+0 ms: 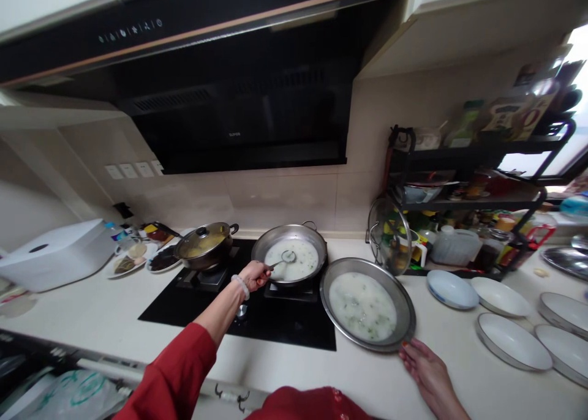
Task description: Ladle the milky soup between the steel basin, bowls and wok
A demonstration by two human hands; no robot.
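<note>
My left hand [255,277] is closed round the handle of a ladle [288,257], whose bowl is in the white soup with green bits in the wok [316,239] on the right burner. A wide metal basin [407,307] of similar white soup stands on the counter to the right of the stove. At the basin's lower right rim is my right hand [425,371], its thumb and fingers at the edge, pinching or touching it.
A lidded pot [204,245] stands on the left burner, with plates of food beside it. A glass lid [390,236] leans against the black spice rack [468,202]. Several shallow dishes [513,341] lie at the right. The range hood [248,101] hangs above.
</note>
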